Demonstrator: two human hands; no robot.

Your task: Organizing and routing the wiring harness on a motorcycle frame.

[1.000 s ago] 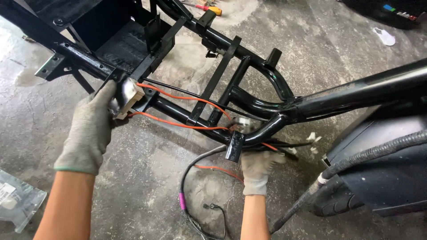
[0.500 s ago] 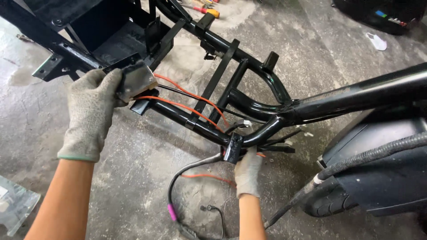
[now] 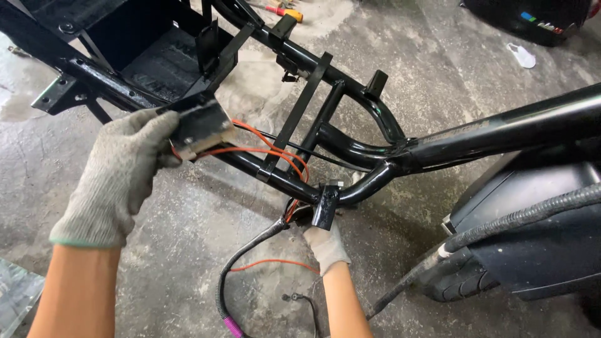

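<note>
Left hand (image 3: 122, 172) gripping grey box-shaped module (image 3: 201, 128) with orange wires (image 3: 269, 150) attached; right hand (image 3: 325, 244) grasping under black frame (image 3: 350, 150); frame's black tray (image 3: 156, 53) bare.

Gloved left hand (image 3: 122, 172) gripping, right hand (image 3: 327, 245) seemingly clenched

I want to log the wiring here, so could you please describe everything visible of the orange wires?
The orange wires are thin, insulated strands. They leave the small grey box-shaped part held by the gloved left hand, arc rightward alongside the black tubular frame, and drop behind its bracket near the gloved right hand. Another loose orange run curves across the concrete floor below, beside a black sheathed cable.
</note>
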